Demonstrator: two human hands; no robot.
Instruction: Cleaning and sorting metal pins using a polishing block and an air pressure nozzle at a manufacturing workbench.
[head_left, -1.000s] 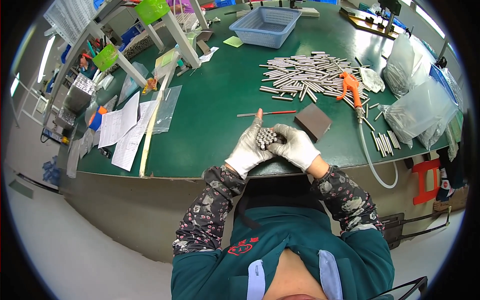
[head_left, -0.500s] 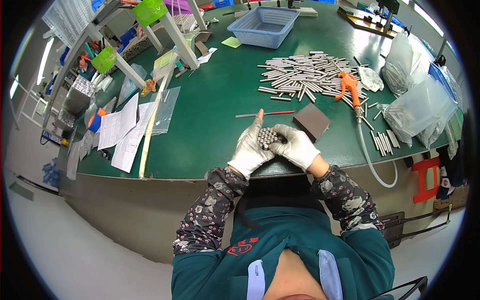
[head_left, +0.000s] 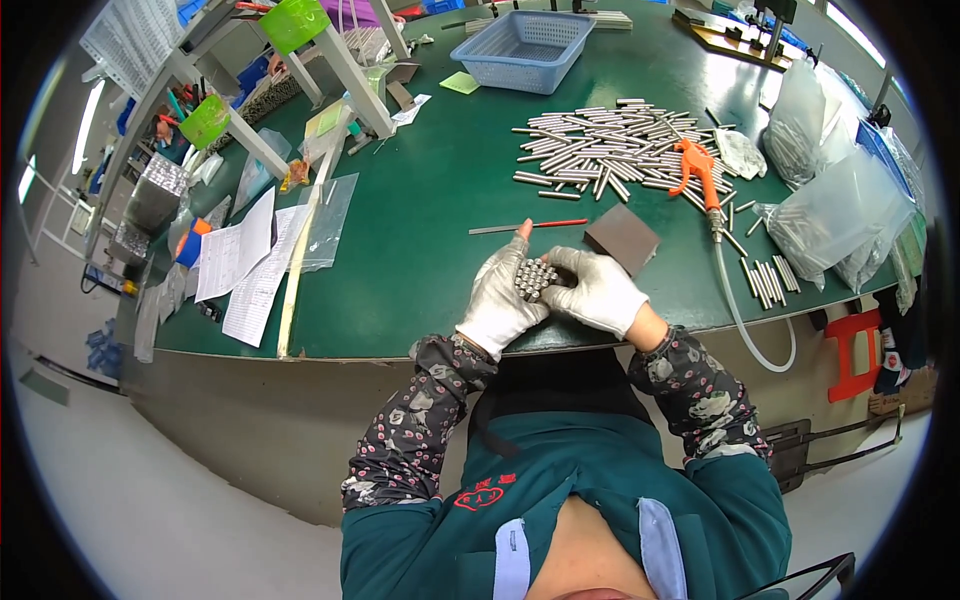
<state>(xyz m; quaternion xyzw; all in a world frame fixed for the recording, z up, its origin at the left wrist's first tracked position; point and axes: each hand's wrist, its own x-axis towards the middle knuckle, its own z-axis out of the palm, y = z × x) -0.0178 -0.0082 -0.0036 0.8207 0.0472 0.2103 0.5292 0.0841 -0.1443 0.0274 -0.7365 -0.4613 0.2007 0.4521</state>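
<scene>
A bundle of metal rods (head_left: 535, 279) is held between my two gloved hands near the table's front edge, its round ends facing up. My left hand (head_left: 498, 303) wraps the bundle from the left, the bare thumb tip pointing away from me. From the right, my right hand (head_left: 598, 292) closes on the same bundle, fingers against the rods. Just beyond the hands lies a thin file with a red handle (head_left: 555, 223). A brown square block (head_left: 622, 240) rests beside my right hand. The rods' lower ends are hidden by the gloves.
A loose pile of metal rods (head_left: 600, 145) covers the table's far middle, an orange air gun (head_left: 697, 170) with a hose at its right. Behind stands a blue basket (head_left: 524, 55). Plastic bags (head_left: 845, 215) sit at right, papers (head_left: 240, 255) and a shelf post (head_left: 355, 85) at left.
My right hand has shifted slightly to the right and its wrist has turned a little. The bundle stays between both hands; the view has moved only slightly.
</scene>
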